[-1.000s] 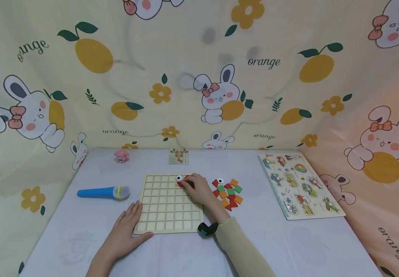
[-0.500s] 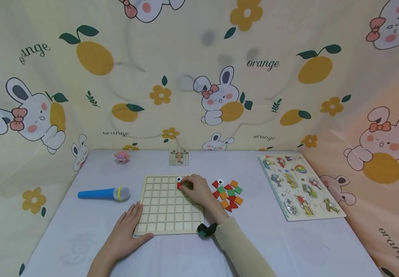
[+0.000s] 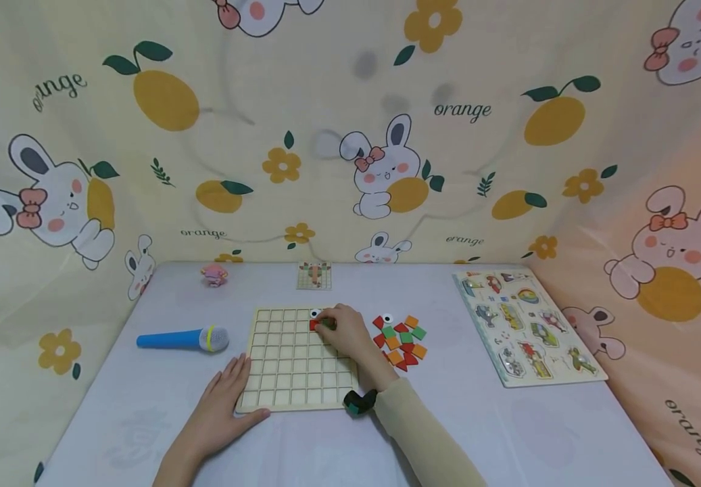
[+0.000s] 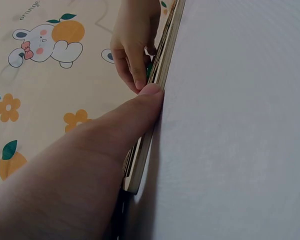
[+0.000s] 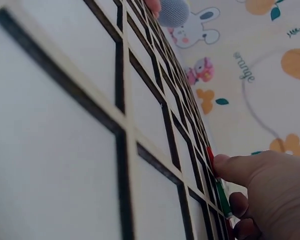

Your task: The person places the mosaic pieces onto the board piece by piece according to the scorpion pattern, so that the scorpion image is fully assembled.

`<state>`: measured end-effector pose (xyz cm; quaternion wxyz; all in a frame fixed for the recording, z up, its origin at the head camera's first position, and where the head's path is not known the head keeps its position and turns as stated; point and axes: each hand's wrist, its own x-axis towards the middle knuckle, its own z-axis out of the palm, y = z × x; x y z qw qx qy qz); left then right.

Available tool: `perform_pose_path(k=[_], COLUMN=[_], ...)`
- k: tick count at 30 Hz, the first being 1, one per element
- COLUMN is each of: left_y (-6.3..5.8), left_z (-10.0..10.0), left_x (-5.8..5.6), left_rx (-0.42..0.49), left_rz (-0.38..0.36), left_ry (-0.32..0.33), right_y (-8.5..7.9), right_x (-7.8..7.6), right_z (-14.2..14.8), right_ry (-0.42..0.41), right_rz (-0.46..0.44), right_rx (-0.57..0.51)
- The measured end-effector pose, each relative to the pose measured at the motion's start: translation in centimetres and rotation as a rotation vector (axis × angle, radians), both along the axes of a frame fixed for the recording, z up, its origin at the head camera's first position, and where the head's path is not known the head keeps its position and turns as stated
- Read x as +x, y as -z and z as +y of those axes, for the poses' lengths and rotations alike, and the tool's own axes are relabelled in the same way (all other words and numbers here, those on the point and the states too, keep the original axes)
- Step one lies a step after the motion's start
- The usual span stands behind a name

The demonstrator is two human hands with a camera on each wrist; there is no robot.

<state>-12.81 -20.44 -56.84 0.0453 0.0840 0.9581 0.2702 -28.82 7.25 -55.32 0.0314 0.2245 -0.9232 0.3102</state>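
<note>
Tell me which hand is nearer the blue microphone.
Left. The left hand is at the left edge of the board, just below and right of the microphone in the head view; the right hand is farther right, over the board's far side.

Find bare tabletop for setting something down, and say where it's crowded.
Bare: between the loose tiles and the picture puzzle; between the pink toy and pattern card. Crowded: far-right corner of the grid board, around the right hand.
</note>
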Motion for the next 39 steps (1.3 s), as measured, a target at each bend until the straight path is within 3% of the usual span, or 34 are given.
perform_pose_path(k=[8,21,28,34,39], left_y=[0.0,-0.1,-0.1,-0.1,0.0], left_z=[0.0,-0.1,-0.1,0.0,0.0], left_x=[-0.2,-0.1,0.0,0.2,0.1], left_rx=[0.000,-0.007,-0.009,0.002,0.005], left_rz=[0.042,0.033,0.005,-0.018,0.008], left_ry=[0.007,0.002,0.000,0.000,-0.001], right_y=[-0.5,-0.8,-0.9,-2.5,-4.2], right_x=[-0.1,0.5,0.3,0.1,-0.3], right_z=[-0.1,-0.7,-0.2,1.4,4.3], right_ry=[0.021,0.048,0.032,0.029,0.100], right_rz=[-0.028,-0.020,-0.066,-0.072,-0.042], right_rx=[0.002,-0.026,-0.070,-0.155,-0.144])
